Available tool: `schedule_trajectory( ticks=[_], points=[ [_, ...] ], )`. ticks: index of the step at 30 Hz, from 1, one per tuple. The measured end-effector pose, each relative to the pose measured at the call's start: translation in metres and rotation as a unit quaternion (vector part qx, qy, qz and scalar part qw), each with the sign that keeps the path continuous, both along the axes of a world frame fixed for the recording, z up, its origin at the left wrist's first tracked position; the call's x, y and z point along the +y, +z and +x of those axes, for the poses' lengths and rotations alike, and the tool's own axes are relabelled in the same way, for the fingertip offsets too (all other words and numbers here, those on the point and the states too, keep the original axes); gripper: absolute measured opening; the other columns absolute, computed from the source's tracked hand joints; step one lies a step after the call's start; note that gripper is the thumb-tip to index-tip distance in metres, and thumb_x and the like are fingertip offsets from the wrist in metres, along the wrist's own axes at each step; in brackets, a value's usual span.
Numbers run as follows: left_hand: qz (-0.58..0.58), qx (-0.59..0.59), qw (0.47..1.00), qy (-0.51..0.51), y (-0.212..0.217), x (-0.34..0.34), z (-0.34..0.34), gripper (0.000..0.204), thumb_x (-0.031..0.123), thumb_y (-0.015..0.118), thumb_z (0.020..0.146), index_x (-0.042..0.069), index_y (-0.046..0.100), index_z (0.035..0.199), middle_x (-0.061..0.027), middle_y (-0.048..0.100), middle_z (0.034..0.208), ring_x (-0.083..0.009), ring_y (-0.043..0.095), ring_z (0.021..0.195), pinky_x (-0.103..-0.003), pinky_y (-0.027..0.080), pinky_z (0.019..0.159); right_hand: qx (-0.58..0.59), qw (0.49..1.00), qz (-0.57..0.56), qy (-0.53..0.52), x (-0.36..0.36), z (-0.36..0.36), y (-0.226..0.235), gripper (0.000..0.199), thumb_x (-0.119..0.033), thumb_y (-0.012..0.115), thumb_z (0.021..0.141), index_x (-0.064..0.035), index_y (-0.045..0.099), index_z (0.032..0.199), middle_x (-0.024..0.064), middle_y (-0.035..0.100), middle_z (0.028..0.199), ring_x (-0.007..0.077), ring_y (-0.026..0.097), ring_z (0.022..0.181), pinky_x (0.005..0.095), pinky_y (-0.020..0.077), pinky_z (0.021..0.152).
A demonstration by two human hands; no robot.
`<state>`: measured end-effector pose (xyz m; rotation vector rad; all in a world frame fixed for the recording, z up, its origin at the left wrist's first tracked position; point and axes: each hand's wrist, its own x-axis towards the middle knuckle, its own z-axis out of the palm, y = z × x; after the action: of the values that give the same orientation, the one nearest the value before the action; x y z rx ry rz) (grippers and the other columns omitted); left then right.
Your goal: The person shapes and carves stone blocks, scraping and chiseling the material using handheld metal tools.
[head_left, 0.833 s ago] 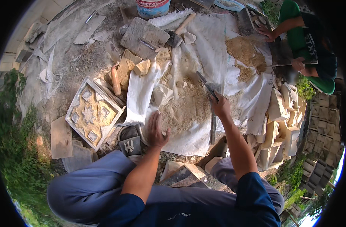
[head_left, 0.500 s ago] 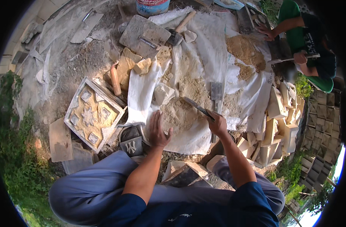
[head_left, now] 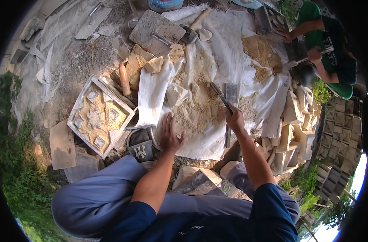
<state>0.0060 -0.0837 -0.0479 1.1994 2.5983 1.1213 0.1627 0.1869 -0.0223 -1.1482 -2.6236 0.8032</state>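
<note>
My left hand (head_left: 170,133) lies palm down on the near edge of a white woven sheet (head_left: 208,154), fingers stretched and thumb apart, holding nothing. A pale stone chunk (head_left: 176,95) sits just beyond its fingertips. My right hand (head_left: 235,119) is closed round the near end of a narrow dark flat-bladed tool (head_left: 219,94), whose far end points away and to the left, over sandy crumbs (head_left: 202,105) on the sheet. Right beside that tool, a dark rectangular metal blade (head_left: 231,92) rests on the sheet.
A square frame mould (head_left: 81,139) with sandy star-patterned relief sits left. Beyond lie a wooden handle (head_left: 124,79), a grey slab (head_left: 153,30) and a hammer (head_left: 190,34). Cut stone blocks (head_left: 290,139) are piled right. At far right, a co-worker's hand (head_left: 314,55) grips a tool.
My right hand has moved slightly away and to the right, and its tool now points more steeply away from me. My left hand stays flat on the sheet. The co-worker's tool has tilted.
</note>
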Motion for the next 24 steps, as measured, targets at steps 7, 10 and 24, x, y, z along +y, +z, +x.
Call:
schedule_trajectory(
  ticks=[7,10,24],
  points=[
    [0.003,0.011,1.0,-0.003,0.001,-0.004,0.0,0.066,0.049,0.042,0.094,-0.004,0.044,0.135,-0.0238,0.047,0.138,-0.0427,0.04,0.133,-0.052,0.03,0.112,-0.044,0.994,-0.096,0.034,-0.088,0.023,0.013,0.037,-0.013,0.06,0.087,-0.0067,0.062,0.123,0.0221,0.067,0.095,0.0417,0.065,0.085,0.0434,0.0521,0.072],
    [0.0,0.011,1.0,0.0,0.001,-0.002,0.001,0.066,0.048,0.045,0.093,-0.003,0.045,0.135,-0.0236,0.047,0.138,-0.0424,0.04,0.133,-0.052,0.03,0.112,-0.061,0.993,-0.084,0.051,-0.095,0.022,0.03,0.035,-0.017,0.062,0.087,-0.0106,0.064,0.121,0.0182,0.068,0.098,0.0412,0.065,0.085,0.0445,0.0523,0.071],
    [-0.011,0.02,1.0,0.001,0.002,-0.008,0.001,0.054,0.032,0.047,0.092,0.001,0.046,0.136,-0.0194,0.049,0.14,-0.0404,0.04,0.135,-0.051,0.028,0.114,-0.031,0.977,-0.098,-0.187,-0.137,0.028,0.023,0.035,-0.021,0.063,0.091,0.005,0.064,0.114,0.0305,0.065,0.092,0.0445,0.065,0.089,0.0427,0.0509,0.075]
  ],
)
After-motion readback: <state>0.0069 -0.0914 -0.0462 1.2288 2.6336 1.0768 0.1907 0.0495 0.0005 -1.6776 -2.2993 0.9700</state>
